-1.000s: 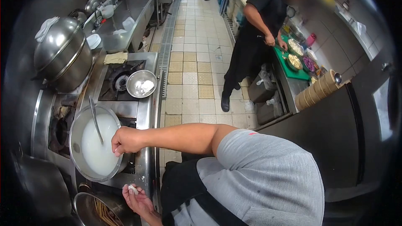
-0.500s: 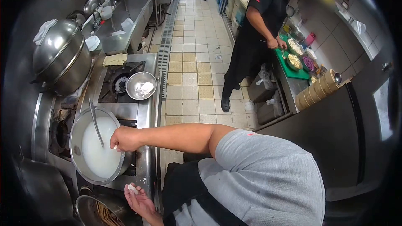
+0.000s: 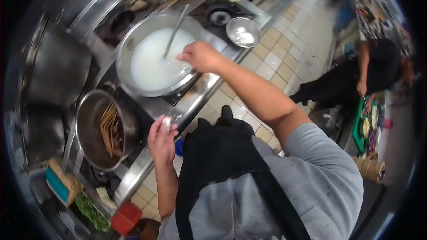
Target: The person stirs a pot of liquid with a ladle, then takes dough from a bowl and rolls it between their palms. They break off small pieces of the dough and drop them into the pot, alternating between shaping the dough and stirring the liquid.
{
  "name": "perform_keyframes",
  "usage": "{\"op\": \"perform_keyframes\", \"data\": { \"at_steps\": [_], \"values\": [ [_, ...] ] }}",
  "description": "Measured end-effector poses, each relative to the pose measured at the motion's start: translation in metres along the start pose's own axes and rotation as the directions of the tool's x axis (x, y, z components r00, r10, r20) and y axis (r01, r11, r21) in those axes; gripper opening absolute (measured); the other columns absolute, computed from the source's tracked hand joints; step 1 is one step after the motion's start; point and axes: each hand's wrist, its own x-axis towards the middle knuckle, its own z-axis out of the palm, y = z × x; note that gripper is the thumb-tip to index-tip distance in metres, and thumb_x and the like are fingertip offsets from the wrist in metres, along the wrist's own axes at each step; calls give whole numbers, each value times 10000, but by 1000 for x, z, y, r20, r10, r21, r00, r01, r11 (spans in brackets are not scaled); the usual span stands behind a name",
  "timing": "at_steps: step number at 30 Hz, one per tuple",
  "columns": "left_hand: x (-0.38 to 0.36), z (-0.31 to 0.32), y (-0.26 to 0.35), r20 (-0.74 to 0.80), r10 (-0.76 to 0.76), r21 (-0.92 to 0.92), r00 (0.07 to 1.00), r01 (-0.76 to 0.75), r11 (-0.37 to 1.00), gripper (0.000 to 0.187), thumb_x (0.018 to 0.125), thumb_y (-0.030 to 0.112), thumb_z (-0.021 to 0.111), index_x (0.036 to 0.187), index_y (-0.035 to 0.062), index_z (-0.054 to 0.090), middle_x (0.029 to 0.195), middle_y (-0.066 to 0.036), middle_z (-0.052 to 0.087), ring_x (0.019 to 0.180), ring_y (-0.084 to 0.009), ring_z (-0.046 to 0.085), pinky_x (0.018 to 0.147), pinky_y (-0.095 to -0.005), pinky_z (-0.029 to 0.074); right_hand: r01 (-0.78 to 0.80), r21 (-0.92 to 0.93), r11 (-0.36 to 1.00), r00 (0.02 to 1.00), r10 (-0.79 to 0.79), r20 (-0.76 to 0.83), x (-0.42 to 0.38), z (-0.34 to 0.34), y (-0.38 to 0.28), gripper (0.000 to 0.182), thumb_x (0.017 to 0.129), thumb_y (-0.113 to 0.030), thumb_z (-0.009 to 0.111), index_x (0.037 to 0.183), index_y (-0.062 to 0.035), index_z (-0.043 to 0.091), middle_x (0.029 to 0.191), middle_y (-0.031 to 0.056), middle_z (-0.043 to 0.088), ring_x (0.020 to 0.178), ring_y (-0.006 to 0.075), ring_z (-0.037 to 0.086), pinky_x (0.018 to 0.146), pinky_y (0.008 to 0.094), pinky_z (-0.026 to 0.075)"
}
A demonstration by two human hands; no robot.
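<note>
My left hand (image 3: pixel 163 141) is closed around a small white lump (image 3: pixel 167 123), soft-looking like dough, beside the stove's front edge. Over the near right side of a large metal pot (image 3: pixel 124 69), my right hand (image 3: pixel 201 57) has its fingers pinched together; what they hold, if anything, is hidden. Milky white liquid (image 3: pixel 151 62) fills much of the pot. A metal utensil with a long handle (image 3: pixel 176 31) stands tilted in it, its lower end under the surface.
A steel bowl (image 3: pixel 243 32) with white contents is by a burner (image 3: pixel 219 17). Another pot (image 3: pixel 80 129) holds brown sticks. Greens (image 3: pixel 91 211) and a red container (image 3: pixel 126 218) are lower left. A co-worker (image 3: pixel 378 66) stands at right by a green board (image 3: pixel 357 126).
The camera view has turned and tipped down, so everything appears shifted and tilted. My right hand remains over the pot; my left hand still holds the white lump.
</note>
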Motion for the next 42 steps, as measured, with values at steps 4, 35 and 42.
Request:
{"op": "perform_keyframes", "data": {
  "at_steps": [4,35,42],
  "values": [
    [-1,2,-1,-9,1,-3,1000,-1,1000,300,895,-12,573,1190,-52,530,1054,-159,626,832,-219,658,667,-286,542,-43,85,995,997,38,60,-2,0,-3,317,828,-156,688,1136,-82,671,952,147,693,840,256,671,780,350,512],
    [-5,10,-1,1,-61,-167,998,60,984,153,885,28,612,1031,-11,586,925,-144,660,698,-201,664,604,-288,558,-260,778,572,949,4,314,-89,20,-28,206,951,-143,561,1048,18,645,765,14,563,591,97,559,560,226,480],
    [-3,1,-2,21,-30,-170,999,33,985,161,903,41,590,1055,-10,578,953,-151,655,739,-215,667,644,-299,556,-219,748,627,974,97,204,-90,17,-22,223,926,-167,609,1046,17,650,808,26,613,587,84,521,566,239,461]
  ]
}}
